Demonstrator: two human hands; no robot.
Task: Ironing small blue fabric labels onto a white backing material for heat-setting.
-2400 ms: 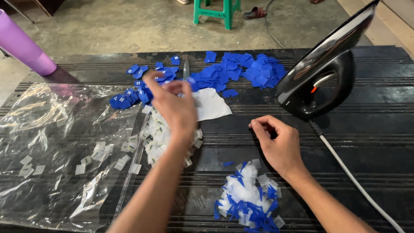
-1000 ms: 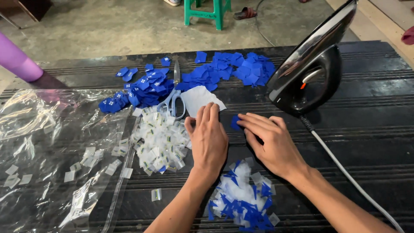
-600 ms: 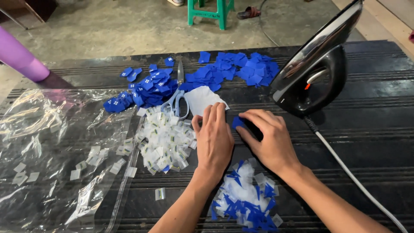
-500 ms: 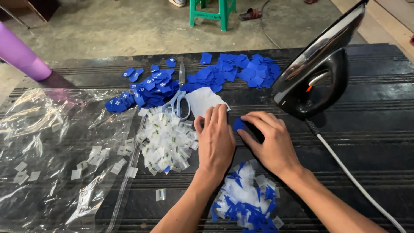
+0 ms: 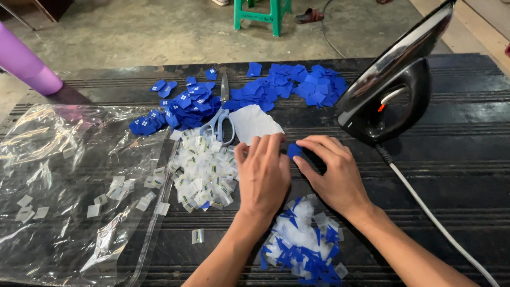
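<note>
Both my hands rest palm-down on the black ribbed table (image 5: 457,175), fingertips meeting over a small blue tag (image 5: 294,150). My left hand (image 5: 263,175) lies flat beside it; my right hand (image 5: 332,172) pinches or presses its edge. A pile of small white labels (image 5: 204,170) lies left of my left hand. Near my wrists sits a heap of blue and white scraps (image 5: 305,244). A white paper piece (image 5: 255,123) lies just beyond my fingers.
A black iron (image 5: 393,90) stands upright at the right, its white cord (image 5: 435,223) trailing toward me. Scissors (image 5: 223,114) lie among blue tags (image 5: 239,95) at the back. Clear plastic bags (image 5: 69,186) cover the left. A purple cylinder (image 5: 29,64) stands far left; a green stool (image 5: 263,13) is behind.
My left hand came back from the far blue pile and now lies beside my right hand; both have closed in on a single blue tag.
</note>
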